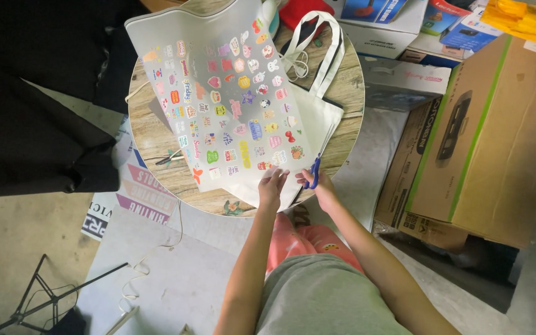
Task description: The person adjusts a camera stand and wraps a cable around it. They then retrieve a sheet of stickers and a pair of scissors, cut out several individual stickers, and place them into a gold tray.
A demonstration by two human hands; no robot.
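The sticker sheet lies on the round worktop, over its middle. A tote bag sits just right of the sheet, partly under it, handles toward the far edge. Scissors lie at the sheet's near right corner. Cardboard boxes stand right of the worktop, on the floor.

- Both bare forearms reach forward from the body, converging slightly.
- Left hand is extended palm down, fingers pinching flat at the fingertips.
- Right hand is curled closed, seemingly with fingers through a handle loop, wrist straight.
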